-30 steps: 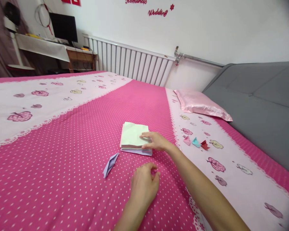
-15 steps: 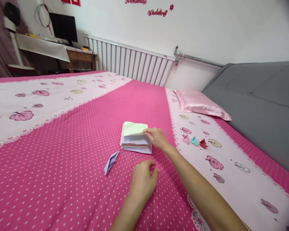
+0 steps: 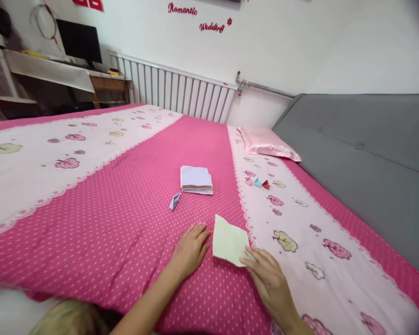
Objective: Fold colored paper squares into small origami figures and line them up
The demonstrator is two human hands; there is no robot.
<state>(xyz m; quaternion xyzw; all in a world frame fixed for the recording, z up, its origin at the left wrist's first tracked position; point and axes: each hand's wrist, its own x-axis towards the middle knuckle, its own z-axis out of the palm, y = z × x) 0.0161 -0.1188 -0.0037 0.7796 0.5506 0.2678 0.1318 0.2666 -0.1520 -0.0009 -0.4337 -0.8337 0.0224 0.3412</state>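
Note:
A single pale green sheet of paper (image 3: 229, 241) is pinched by one corner in my right hand (image 3: 270, 279), just over the pink dotted bedspread. To the left of that sheet my left hand (image 3: 191, 249) rests near the cloth, fingers stretched out and holding nothing. Farther off lies a stack of square paper (image 3: 196, 179), a lilac sheet on top and other colours along its edge. Beside the stack's near left corner sits a small folded lilac paper piece (image 3: 175, 201).
Three small folded papers, pink (image 3: 248, 181), blue (image 3: 257, 182) and red (image 3: 266, 184), stand in a row on the bedspread's white band. A pink pillow (image 3: 268, 143) lies by the grey headboard (image 3: 352, 149). A white radiator (image 3: 174, 83) lines the wall.
My right hand has lifted the green sheet off the stack and brought it nearer, to the right. My left hand has opened and moved slightly left. The view has shifted back.

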